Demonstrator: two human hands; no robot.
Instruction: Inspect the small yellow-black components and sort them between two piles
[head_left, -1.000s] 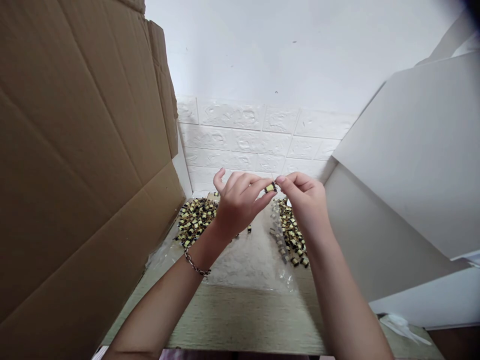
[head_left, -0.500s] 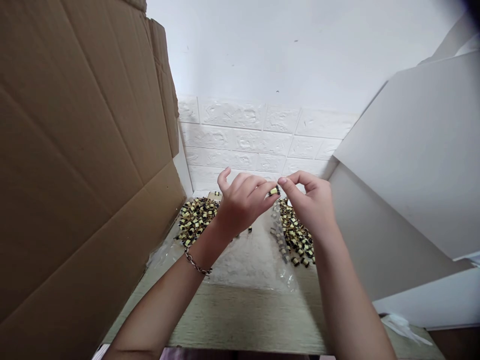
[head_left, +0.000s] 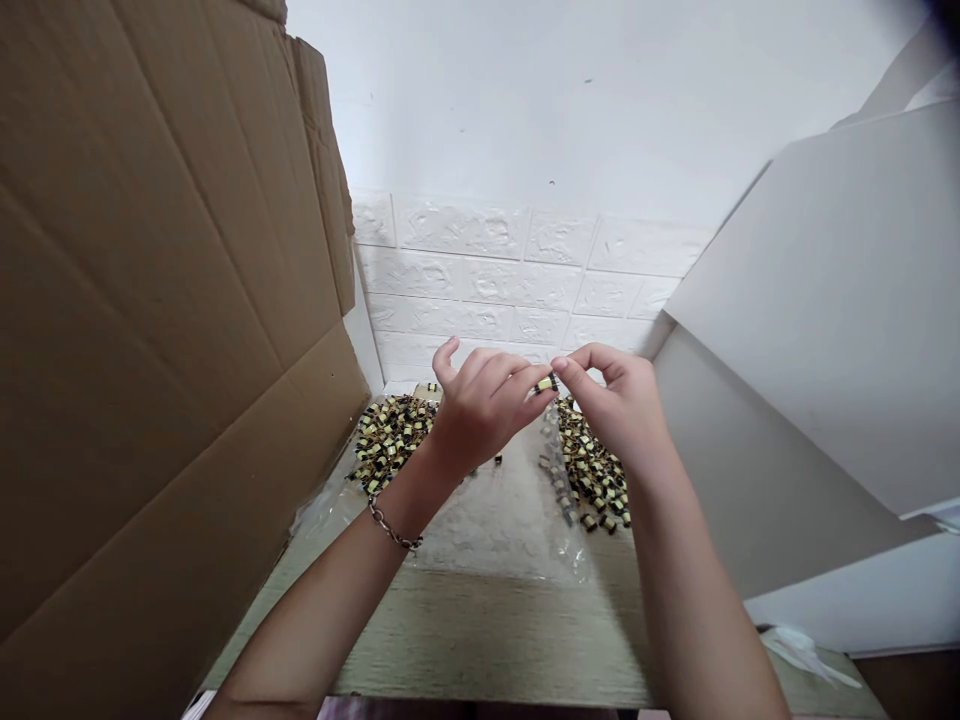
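My left hand (head_left: 484,395) pinches a small transformer (head_left: 545,384) between thumb and index finger, with its little finger raised. The transformer has a black bobbin and a yellow-wrapped middle. At its right end, the thumb and index finger of my right hand (head_left: 611,390) are pressed together by its fine pins. Whatever lies between those right fingertips is too small to make out. Below the hands, one pile of similar transformers (head_left: 390,440) lies at the left and another pile of transformers (head_left: 596,465) at the right.
A clear plastic bag (head_left: 495,530) lies flat on the pale wooden table (head_left: 487,640) between the piles. Tall brown cardboard (head_left: 165,300) stands at the left, white board (head_left: 832,300) at the right. The white brick-patterned wall (head_left: 480,270) closes off the back.
The right fingertips have come slightly closer to the transformer's end. The left hand keeps its hold, and the whole view has shifted a little.
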